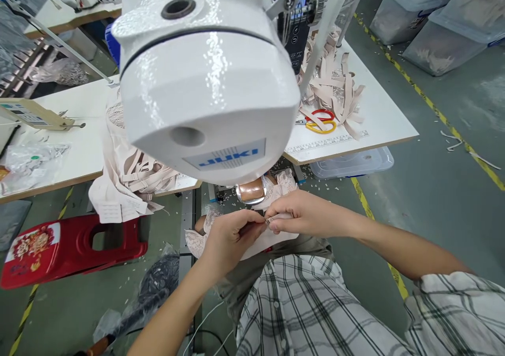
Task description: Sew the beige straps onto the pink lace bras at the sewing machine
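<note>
Pale-pink, lace-edged fabric [262, 243] is being pinched by left fingers [249, 220] and right fingers [283, 206], both clear of the white worktop [384, 115].

Pale pink fabric [256, 245], white plaid shirt [311, 301], red stool [74, 245]

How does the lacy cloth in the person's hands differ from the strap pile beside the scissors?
The lacy cloth is held by the left hand and right hand; the strap pile lies loose on the white table. The lacy cloth has wavy, patterned edges, while the strap pile is a tangle of narrow bands. Both are pale pinkish beige.
</note>
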The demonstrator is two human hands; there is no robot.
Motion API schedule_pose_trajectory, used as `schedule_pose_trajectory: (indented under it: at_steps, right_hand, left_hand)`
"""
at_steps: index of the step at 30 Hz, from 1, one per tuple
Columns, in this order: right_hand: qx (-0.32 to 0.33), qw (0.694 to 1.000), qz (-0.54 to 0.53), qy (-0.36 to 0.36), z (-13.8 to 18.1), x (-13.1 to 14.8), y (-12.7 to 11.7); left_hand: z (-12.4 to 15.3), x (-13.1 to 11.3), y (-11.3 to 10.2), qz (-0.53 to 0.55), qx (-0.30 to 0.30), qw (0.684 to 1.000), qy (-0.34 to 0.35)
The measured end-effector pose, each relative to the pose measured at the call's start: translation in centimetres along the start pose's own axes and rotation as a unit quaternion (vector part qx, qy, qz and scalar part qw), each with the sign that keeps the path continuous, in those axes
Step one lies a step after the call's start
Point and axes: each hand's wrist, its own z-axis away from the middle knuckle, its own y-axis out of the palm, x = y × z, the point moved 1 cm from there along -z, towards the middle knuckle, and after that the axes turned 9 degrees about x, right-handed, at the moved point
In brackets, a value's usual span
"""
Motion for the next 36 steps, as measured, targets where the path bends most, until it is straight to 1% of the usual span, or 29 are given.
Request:
schedule_pose_trajectory:
  at_steps: [3, 5, 7, 9, 11, 13, 15, 18, 20, 21, 22, 23, 24, 26, 27, 28, 29, 31, 34, 36]
  right_hand:
    - [0.000, 0.999, 0.038, -0.009, 0.1, 0.1, 0.1]
    - [0.004, 0.998, 0.054, -0.016, 0.1, 0.0, 0.1]
    - [0.008, 0.998, 0.061, -0.018, 0.2, -0.1, 0.2]
    - [0.000, 0.998, 0.060, -0.013, 0.1, -0.2, 0.4]
    - [-0.035, 0.998, 0.056, -0.008, 0.2, -0.4, 0.7]
    - [-0.083, 0.995, 0.058, -0.009, 0.2, -0.5, 1.0]
    - [-0.117, 0.991, 0.066, -0.018, 0.1, -0.5, 1.1]
    - [-0.132, 0.988, 0.077, -0.032, -0.5, -0.1, 0.5]
    - [-0.131, 0.987, 0.088, -0.018, -1.3, 0.3, -0.3]
    - [-0.131, 0.986, 0.098, -0.001, -1.8, 0.5, -0.7]
    - [-0.131, 0.985, 0.112, 0.020, -2.3, 0.7, -1.2]
    - [-0.129, 0.982, 0.128, 0.043, -2.8, 0.9, -1.5]
    - [-0.123, 0.980, 0.143, 0.062, -3.3, 1.1, -1.9]
    - [-0.110, 0.976, 0.167, 0.083, -3.9, 1.5, -2.3]
    - [-0.105, 0.975, 0.176, 0.086, -4.1, 1.7, -2.4]
    - [-0.103, 0.973, 0.186, 0.086, -4.2, 1.8, -2.5]
    - [-0.104, 0.971, 0.198, 0.085, -4.3, 2.0, -2.6]
    - [-0.105, 0.966, 0.222, 0.086, -4.2, 2.1, -2.6]
    - [-0.116, 0.964, 0.222, 0.087, -3.8, 1.4, -2.1]
    - [-0.168, 0.957, 0.232, 0.047, -3.3, 0.4, -1.3]
  left_hand:
    - [-0.2, 0.1, -0.3, 0.033, 0.029, 0.999, -0.023]
    - [-0.4, 0.1, -0.5, 0.050, 0.063, 0.996, -0.044]
    - [-0.6, 0.1, -0.7, 0.036, 0.101, 0.993, -0.043]
    - [-0.7, 0.0, -0.8, -0.009, 0.114, 0.993, -0.023]
    - [-0.7, 0.0, -0.8, -0.062, 0.096, 0.993, -0.008]
    - [-0.6, 0.0, -0.7, -0.092, 0.076, 0.993, 0.000]
    - [-0.7, 0.1, -0.6, -0.089, 0.070, 0.994, 0.009]
    - [-0.8, 0.2, -0.4, -0.043, 0.053, 0.998, 0.005]
    - [-0.9, 0.5, -0.3, -0.039, -0.003, 0.999, -0.026]
    - [-0.8, 0.7, -0.2, -0.061, -0.040, 0.996, -0.044]
    - [-0.7, 1.0, -0.1, -0.101, -0.077, 0.991, -0.050]
    - [-0.6, 1.2, -0.1, -0.158, -0.108, 0.981, -0.037]
    - [-0.4, 1.6, 0.0, -0.223, -0.129, 0.966, -0.005]
    - [-0.1, 2.3, -0.1, -0.342, -0.148, 0.924, 0.090]
    - [0.0, 2.7, -0.2, -0.382, -0.151, 0.902, 0.135]
    - [0.1, 3.1, -0.3, -0.406, -0.152, 0.886, 0.164]
    - [0.1, 3.5, -0.5, -0.417, -0.148, 0.878, 0.179]
    - [0.1, 3.8, -0.7, -0.418, -0.134, 0.879, 0.184]
    - [0.0, 3.3, -0.7, -0.437, -0.109, 0.880, 0.153]
    - [-0.1, 2.4, -0.5, -0.470, -0.090, 0.870, 0.116]
